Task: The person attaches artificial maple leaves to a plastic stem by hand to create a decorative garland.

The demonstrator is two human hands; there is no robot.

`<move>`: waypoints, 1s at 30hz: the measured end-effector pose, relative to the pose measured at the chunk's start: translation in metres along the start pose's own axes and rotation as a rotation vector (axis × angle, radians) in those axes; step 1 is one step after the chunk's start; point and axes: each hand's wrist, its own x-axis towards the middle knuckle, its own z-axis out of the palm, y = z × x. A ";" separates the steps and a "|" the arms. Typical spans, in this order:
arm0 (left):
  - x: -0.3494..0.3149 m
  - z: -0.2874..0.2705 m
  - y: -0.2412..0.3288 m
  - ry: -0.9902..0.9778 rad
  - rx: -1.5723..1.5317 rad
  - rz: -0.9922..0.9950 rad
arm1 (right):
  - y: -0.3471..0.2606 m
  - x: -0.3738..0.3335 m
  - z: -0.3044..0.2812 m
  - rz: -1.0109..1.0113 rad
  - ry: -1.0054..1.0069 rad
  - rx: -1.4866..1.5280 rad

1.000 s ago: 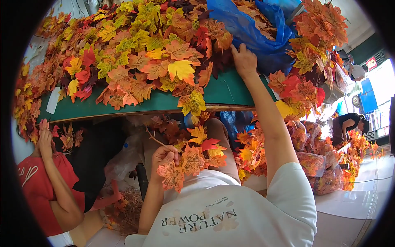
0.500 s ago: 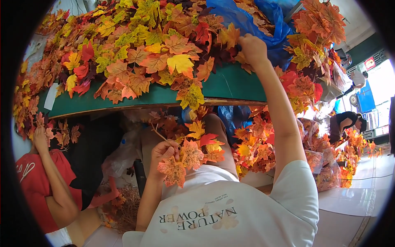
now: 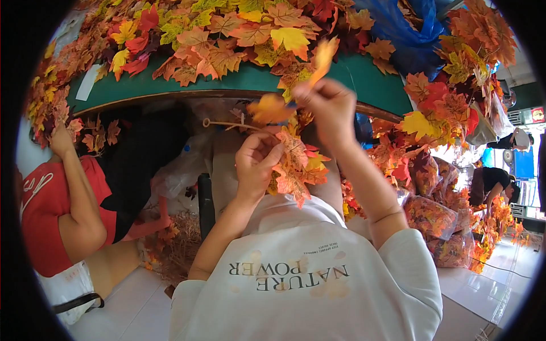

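Observation:
My left hand [image 3: 257, 166] is closed around an artificial maple branch, its orange and yellow leaves [image 3: 297, 170] hanging on the right of the fingers. The branch's bare brown stem [image 3: 230, 124] sticks out to the left and ends in a small loop. Just above and to the right, my right hand [image 3: 331, 109] pinches a single yellow-orange maple leaf [image 3: 324, 58], blurred by motion. Another blurred orange leaf [image 3: 270, 109] shows between the two hands; what holds it I cannot make out.
A green table [image 3: 227, 84] bears a heap of artificial leaves [image 3: 227, 34] and a blue plastic bag [image 3: 412, 37]. A person in red [image 3: 62, 210] sits at my left, handling leaves. Filled clear bags [image 3: 429, 219] stand at the right, a bent-over person [image 3: 492, 184] beyond.
My right hand has come back from the heap by the blue bag, carrying a leaf toward the branch. My left hand has risen slightly with the branch. The whole view has shifted.

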 end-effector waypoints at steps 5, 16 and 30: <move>0.003 -0.008 -0.002 0.177 -0.138 0.033 | 0.034 -0.056 0.024 0.232 -0.161 0.161; -0.010 0.004 0.009 0.127 -0.127 -0.061 | 0.044 -0.073 0.013 0.566 0.052 0.698; -0.008 0.014 0.004 0.183 -0.164 -0.029 | 0.055 -0.085 0.015 0.781 0.042 0.958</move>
